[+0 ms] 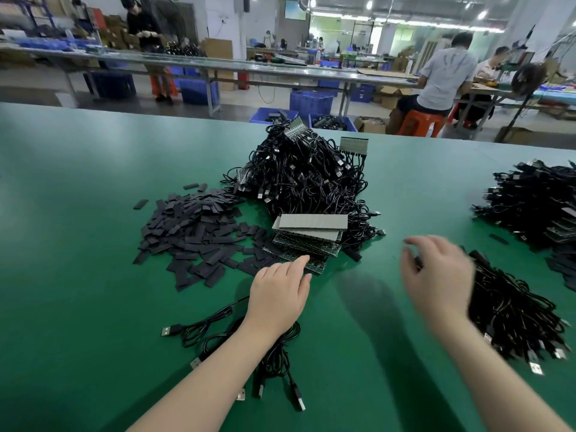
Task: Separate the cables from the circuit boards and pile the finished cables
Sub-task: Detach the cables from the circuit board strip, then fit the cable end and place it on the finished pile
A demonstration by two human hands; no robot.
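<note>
Both hands are held loose and empty: the left hand (280,285) touches the boards (307,241) before the tangle (307,176); the right hand (436,275) hovers by the finished pile (511,307). Snagged cables could drag the stack over.

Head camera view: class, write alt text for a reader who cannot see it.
A person's left hand reaches toward stacked circuit boards on a green table, the blurred right hand hovering empty. Behind lies a tangled cable heap; a cable pile sits right.
</note>
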